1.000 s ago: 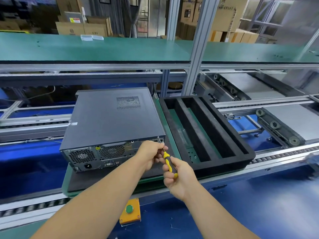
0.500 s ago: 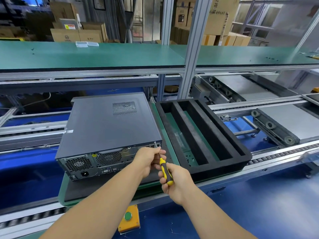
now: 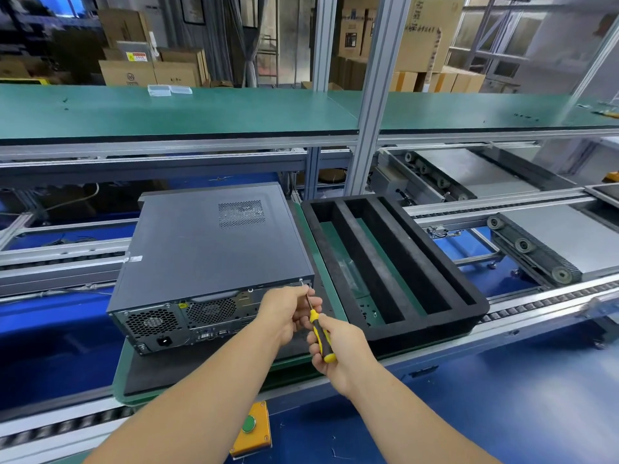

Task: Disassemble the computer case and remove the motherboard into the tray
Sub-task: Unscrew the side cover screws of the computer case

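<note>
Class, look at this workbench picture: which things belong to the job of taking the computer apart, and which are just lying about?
Belonging to the job:
computer case
screwdriver, gripped by the right hand
left hand, steadying the shaft
black tray

Just lying about:
cardboard boxes
clear packets on the green shelf
yellow button box

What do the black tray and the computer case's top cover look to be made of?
The tray looks like soft black foam: matte, slightly fuzzy, with thick walls and rounded corners. The computer case cover appears to be painted sheet metal: smooth dark-grey satin, with a punched vent grid and crisp folded edges.
</note>
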